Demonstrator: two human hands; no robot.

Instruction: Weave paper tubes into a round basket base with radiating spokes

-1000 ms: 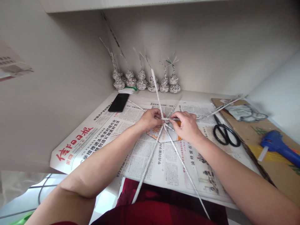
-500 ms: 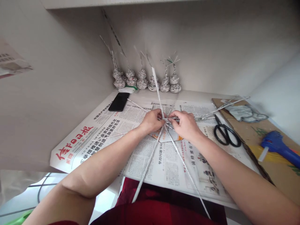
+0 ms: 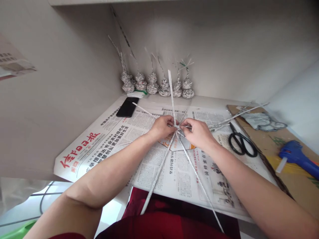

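Observation:
Several rolled newspaper strips cross in a star over the newspaper-covered table. Two strips, a left one (image 3: 157, 177) and a right one (image 3: 199, 177), run down past the table's front edge; another strip (image 3: 170, 93) points up toward the back wall. At the crossing, my left hand (image 3: 163, 127) is closed, thumb and fingers pinching the strips from the left. My right hand (image 3: 196, 131) pinches a paper strip just across from it, the fingertips almost meeting. Under both hands lies a piece of printed card (image 3: 176, 146) with orange marks. The crossing itself is partly hidden by the fingers.
Gourd-shaped woven paper pieces (image 3: 152, 84) stand in a row along the back wall. A black phone (image 3: 127, 107) lies at left. To the right are black scissors (image 3: 240, 142), a cardboard sheet (image 3: 269, 141), a grey cloth (image 3: 264, 121) and a blue glue gun (image 3: 296, 154).
The upward strip has swung slightly to the right at its tip. Both hands stay at the crossing, their fingers shifted only a little.

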